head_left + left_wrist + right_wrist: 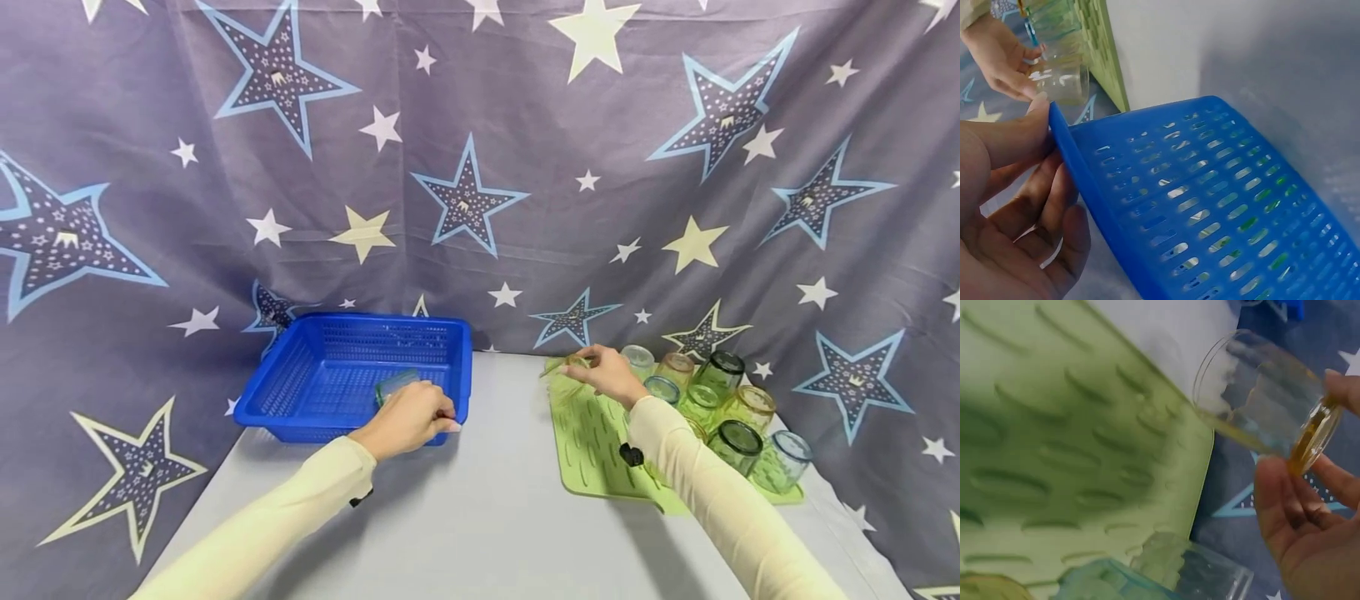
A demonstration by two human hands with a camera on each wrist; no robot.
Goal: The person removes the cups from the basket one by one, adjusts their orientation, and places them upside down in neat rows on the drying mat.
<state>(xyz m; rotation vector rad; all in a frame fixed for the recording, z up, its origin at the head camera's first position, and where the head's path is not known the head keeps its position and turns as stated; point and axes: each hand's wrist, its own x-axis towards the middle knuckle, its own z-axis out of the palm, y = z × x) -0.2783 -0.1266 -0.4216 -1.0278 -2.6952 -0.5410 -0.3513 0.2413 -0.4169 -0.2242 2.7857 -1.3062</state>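
Note:
My right hand point(606, 373) pinches a clear, amber-tinted glass point(1266, 394) by its thick base, thumb on one side and fingers on the other. The glass is tipped on its side over the far left corner of the green drying mat point(581, 467). At the right front corner of the blue plastic basket point(277, 417), my left hand point(412, 417) grips the rim; in the left wrist view the thumb tip lies on the edge with fingers curled below it. A green-tinted glass point(396, 385) lies inside the basket, partly hidden behind the left hand.
Several upside-down glasses crowd the right side of the mat, among them a dark glass point(738, 442), a pale blue-rimmed glass point(783, 462) and a pinkish glass point(677, 367). A star-patterned curtain point(465, 108) hangs behind the white table point(495, 517).

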